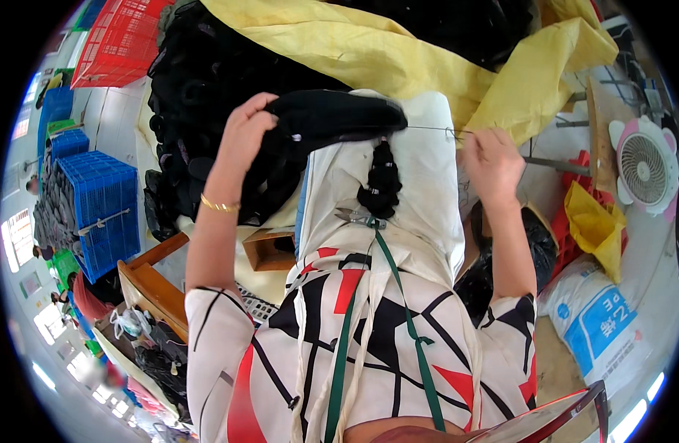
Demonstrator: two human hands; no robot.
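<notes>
My left hand (249, 122) pinches one end of a black, sock-like fabric piece (339, 114), which stretches out to the right above my lap. From its far end a thin dark thread (428, 128) runs taut to my right hand (493, 159), whose fingers are closed on it. Below the piece, a small bunched black bundle (381, 181) lies on the white cloth (421, 199) over my lap. Close to that bundle rest small metal thread snips (358, 216), beside a green ribbon (391, 258) that hangs from my neck.
A large heap of black pieces (199, 81) lies ahead on the left, partly bordered by yellow cloth (354, 40). Blue crates (103, 207) and a red crate (118, 40) stand at left. A fan (644, 167) and a white sack (590, 310) are at right.
</notes>
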